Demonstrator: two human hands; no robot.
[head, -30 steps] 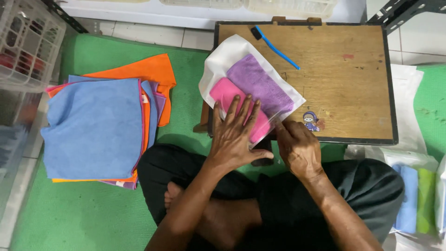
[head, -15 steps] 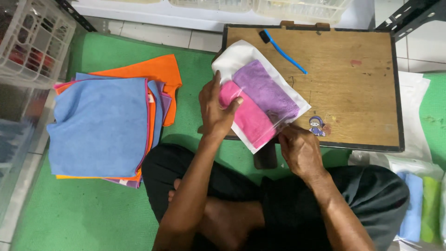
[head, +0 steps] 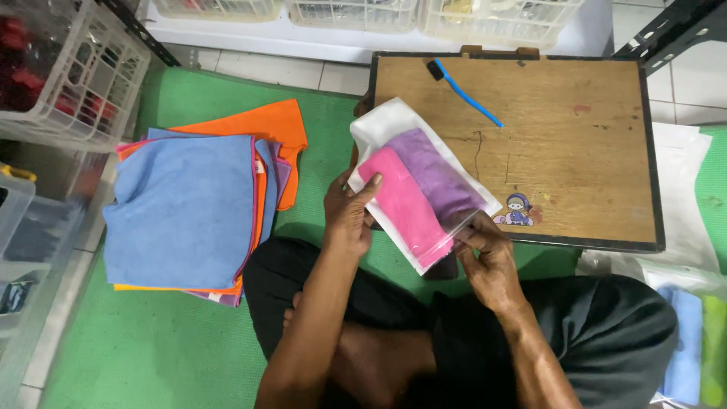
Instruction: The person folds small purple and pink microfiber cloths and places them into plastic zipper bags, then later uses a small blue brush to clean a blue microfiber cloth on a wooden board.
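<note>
We are packing folded cloths into a clear bag (head: 424,198), which lies tilted over the front left corner of the low wooden desk (head: 575,151). Our left hand (head: 347,212) grips the bag's left edge; our right hand (head: 485,254) pinches its open bottom end. Closing that end looks like the step in hand, and it calls for a firm, even press. A second ago the left hand lay flat on the bag; now it has moved to the side.

Wooden tabletop (head: 575,144): blue brush (head: 466,91), small sticker (head: 517,210), bagged cloths' far end (head: 394,125). Green floor mat (head: 151,348): cloth stack (head: 189,204).
</note>
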